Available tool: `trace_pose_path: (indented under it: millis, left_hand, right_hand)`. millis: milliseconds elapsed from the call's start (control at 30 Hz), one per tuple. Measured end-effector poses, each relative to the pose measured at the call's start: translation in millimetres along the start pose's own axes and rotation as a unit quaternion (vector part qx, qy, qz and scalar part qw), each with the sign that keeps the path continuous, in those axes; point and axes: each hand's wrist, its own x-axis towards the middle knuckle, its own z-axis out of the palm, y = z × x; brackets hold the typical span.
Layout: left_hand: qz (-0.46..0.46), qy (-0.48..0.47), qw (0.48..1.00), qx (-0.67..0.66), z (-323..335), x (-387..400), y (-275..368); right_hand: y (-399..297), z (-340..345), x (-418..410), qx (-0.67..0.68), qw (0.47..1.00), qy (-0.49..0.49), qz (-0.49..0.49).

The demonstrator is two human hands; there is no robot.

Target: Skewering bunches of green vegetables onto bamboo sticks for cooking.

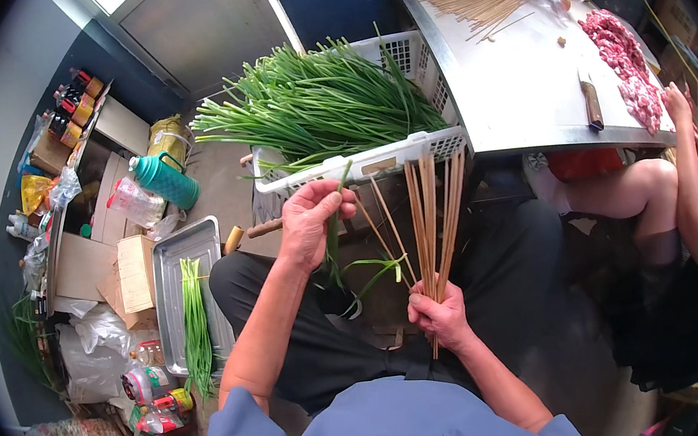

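Observation:
My left hand (317, 221) pinches a green chive leaf (334, 245) between thumb and fingers. A thin bamboo skewer (380, 234) slants from near those fingertips down to my right hand (441, 314). That right hand is closed around a fanned bundle of bamboo skewers (428, 222), most of them pointing up and away from me. A bent strand of chive (387, 265) hangs around the slanted skewers just above the right hand. Beyond both hands, a white plastic crate (350, 167) is heaped with long green chives (323, 104).
At left, a metal tray (167, 290) holds a skewered row of chives (196, 326), near a green thermos (167, 180). On the right-hand table (502, 84) are loose skewers (473, 0), a knife (592, 103) and raw meat pieces (625, 64). Another person's hand (677, 106) is beside the meat.

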Motion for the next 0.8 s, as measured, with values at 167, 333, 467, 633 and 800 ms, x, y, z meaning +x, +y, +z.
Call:
trace_pose_path:
  millis: [167, 333, 467, 633, 800]
  left_hand:
    - [-0.029, -0.005, 0.999, -0.035, 11.5, -5.7, -4.7]
    - [-0.006, -0.014, 0.999, -0.034, 11.7, -6.4, -0.6]
    - [0.016, -0.010, 0.999, -0.033, 13.1, -9.9, -0.5]
    - [0.038, 0.002, 0.999, -0.028, 15.0, -13.0, -0.9]
    - [0.033, 0.002, 0.999, -0.035, 11.7, -13.4, -2.2]
  right_hand:
    - [-1.9, 0.0, 0.9, -0.017, 1.000, -0.001, 0.010]
    - [-2.9, 0.2, 1.3, -0.016, 0.999, -0.002, 0.027]
    - [-3.5, 0.3, 1.3, -0.011, 0.999, 0.000, 0.037]
    - [-1.9, -0.3, 2.3, -0.007, 0.999, -0.006, 0.039]
    - [-3.7, 0.5, 1.2, -0.006, 0.999, -0.008, 0.040]
